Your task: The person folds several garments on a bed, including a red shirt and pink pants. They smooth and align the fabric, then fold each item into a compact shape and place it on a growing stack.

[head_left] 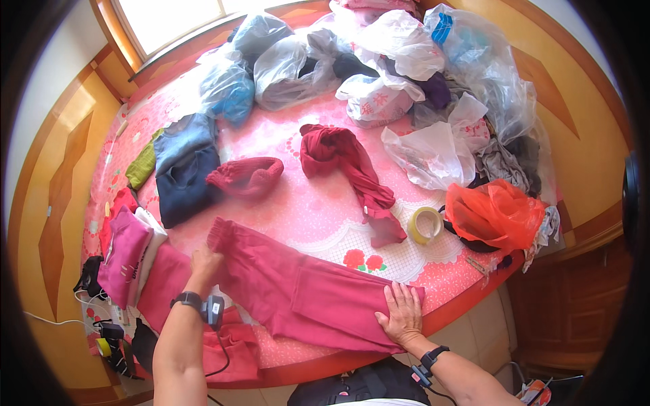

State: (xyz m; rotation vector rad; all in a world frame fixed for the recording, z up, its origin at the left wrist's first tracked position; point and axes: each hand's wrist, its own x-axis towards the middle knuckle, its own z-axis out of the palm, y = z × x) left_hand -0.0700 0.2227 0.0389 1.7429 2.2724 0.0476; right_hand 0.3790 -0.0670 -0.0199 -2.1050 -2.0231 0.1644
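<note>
A pair of dark pink trousers lies stretched across the near side of the table, the legs laid one over the other. At the gathered waistband end, my left hand grips the cloth, its fingers partly hidden. My right hand rests flat on the leg ends at the right, fingers spread. Beyond the trousers are a crumpled dark red garment and a rolled red knitted piece. More red cloth lies beneath and beside my left forearm.
A patterned pink cloth covers the table. Plastic bags crowd its far side, with a red bag at the right beside a tape roll. Folded dark blue clothing and a pink folded top lie left.
</note>
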